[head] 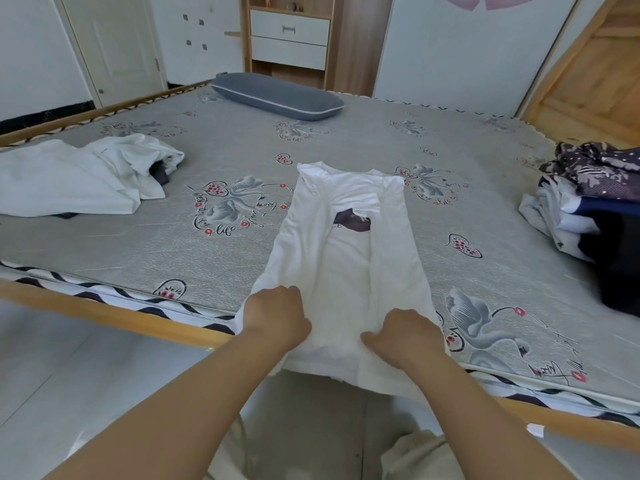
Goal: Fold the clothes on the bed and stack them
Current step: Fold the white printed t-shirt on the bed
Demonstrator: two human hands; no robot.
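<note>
A white T-shirt (346, 258) with a dark print lies lengthwise on the bed (225, 244), both sides folded in toward the middle. Its hem hangs over the near bed edge. My left hand (277, 315) grips the hem's left corner with curled fingers. On the hem's right corner my right hand (403, 336) does the same, the fingers tucked into the cloth. A loose heap of white clothes (79, 174) lies at the left of the bed. At the right edge sits a pile of folded clothes (588, 206), dark patterned cloth on top.
A grey pillow (277, 95) lies at the far side of the bed. The wooden bed frame (114, 315) runs along the near edge, with tiled floor below. A wooden drawer unit (289, 36) stands against the back wall.
</note>
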